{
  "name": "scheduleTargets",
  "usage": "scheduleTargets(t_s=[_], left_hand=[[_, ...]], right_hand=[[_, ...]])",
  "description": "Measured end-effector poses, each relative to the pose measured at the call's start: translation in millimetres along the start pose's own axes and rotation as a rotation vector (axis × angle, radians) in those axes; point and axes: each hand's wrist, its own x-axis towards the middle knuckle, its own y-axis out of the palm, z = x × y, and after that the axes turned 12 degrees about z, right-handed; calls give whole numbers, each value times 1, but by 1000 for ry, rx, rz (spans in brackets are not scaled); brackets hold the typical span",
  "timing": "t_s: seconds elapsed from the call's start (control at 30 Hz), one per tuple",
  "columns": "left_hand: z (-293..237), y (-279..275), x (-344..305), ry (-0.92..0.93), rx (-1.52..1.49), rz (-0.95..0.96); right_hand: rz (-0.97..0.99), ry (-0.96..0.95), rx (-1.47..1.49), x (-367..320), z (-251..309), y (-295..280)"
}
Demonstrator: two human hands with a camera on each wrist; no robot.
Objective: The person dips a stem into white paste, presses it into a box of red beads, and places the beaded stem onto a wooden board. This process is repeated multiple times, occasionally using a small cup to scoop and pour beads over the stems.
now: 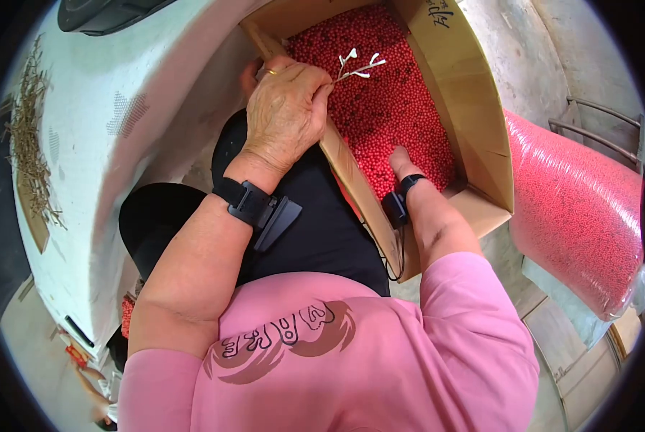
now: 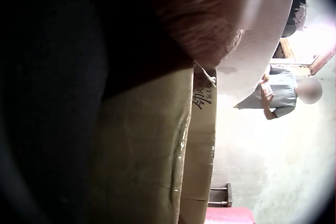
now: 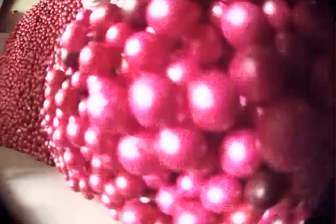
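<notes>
My left hand (image 1: 286, 108) is at the near left wall of a cardboard box (image 1: 473, 93), pinching a thin branched twig (image 1: 358, 70) with white tips between thumb and forefinger. The twig sticks out over a deep heap of small glossy red balls (image 1: 365, 43) inside the box. My right hand (image 1: 401, 160) is sunk into that heap near the box's near end. Its fingers are hidden under the balls. In the right wrist view, red balls (image 3: 152, 98) fill most of the picture close up.
A large clear plastic bag (image 1: 574, 216) full of red balls lies right of the box. A bundle of dry twigs (image 1: 34, 144) lies at the far left on a white surface (image 1: 150, 65). Another person (image 2: 283, 92) stands in the background.
</notes>
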Motion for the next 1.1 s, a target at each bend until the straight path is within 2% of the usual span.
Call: scheduleTargets(t_s=[0.1,0.17,0.27,0.37,0.5,0.57,0.67,0.77,0.83,0.93,0.97,1.07,1.1], left_hand=[[0,0,0,0,-18,0],[-3,-1,1,-24,-61,10],[0,3,1,-61,-137,19],[-1,-1,2,-18,-61,10],[-1,-1,0,-33,-64,30],[3,4,0,-57,-121,37],[0,-1,1,-1,14,8],[0,-1,1,3,22,9],[2,3,1,-20,-49,17],[4,5,-2,-47,-105,33],[4,4,-2,-54,-114,36],[1,0,-1,-23,-39,24],[1,1,-1,-23,-42,22]], right_hand=[[12,-7,-115,-3,-5,2],[87,-33,-310,-6,-14,-4],[285,-171,-948,-9,-25,-24],[394,-350,-1582,-7,-30,-33],[409,-450,-1942,-3,-13,-34],[396,-471,-2045,-1,-4,-34],[383,-495,-2152,-1,8,-36],[403,-507,-2219,-9,17,-38],[437,-509,-2252,-30,34,-48],[526,-563,-2254,-80,79,-93],[521,-507,-2271,-77,77,-90],[520,-512,-2045,13,-9,-16],[414,-588,-2159,4,1,-27]])
